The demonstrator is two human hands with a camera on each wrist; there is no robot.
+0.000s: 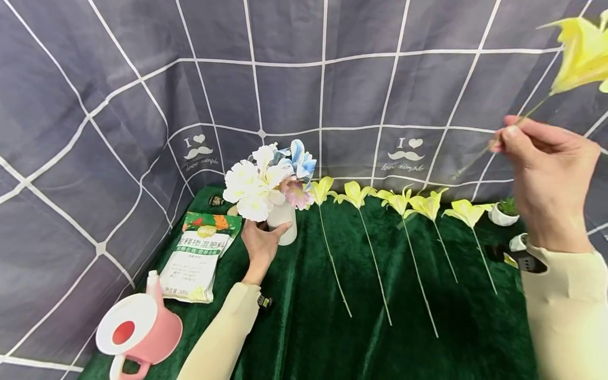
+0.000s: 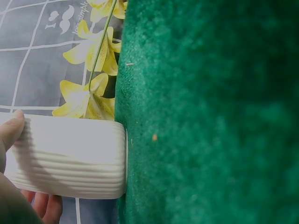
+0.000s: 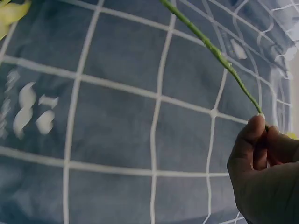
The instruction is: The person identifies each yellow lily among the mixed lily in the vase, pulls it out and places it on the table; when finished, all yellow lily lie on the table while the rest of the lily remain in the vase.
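Observation:
My left hand (image 1: pixel 260 247) grips a white ribbed vase (image 1: pixel 287 229) that stands on the green cloth. In the left wrist view the thumb lies on one side of the vase (image 2: pixel 70 156), with fingertips showing on the other. White, blue and pink artificial flowers (image 1: pixel 258 182) fill its top. High at the right, my right hand (image 1: pixel 553 171) pinches the thin stem of a yellow artificial lily (image 1: pixel 577 60). That bloom tilts up at the frame's edge; the stem (image 3: pixel 217 53) appears green in the right wrist view. Several more yellow lilies (image 1: pixel 355 194) lie in a row right of the vase.
A white fertilizer bag (image 1: pixel 192 264) lies left of the vase, with a pink watering can (image 1: pixel 163 330) nearer the front. Small potted plants (image 1: pixel 503 215) stand at the right. A grey gridded curtain (image 1: pixel 361 95) rises behind the green cloth (image 1: pixel 332 348).

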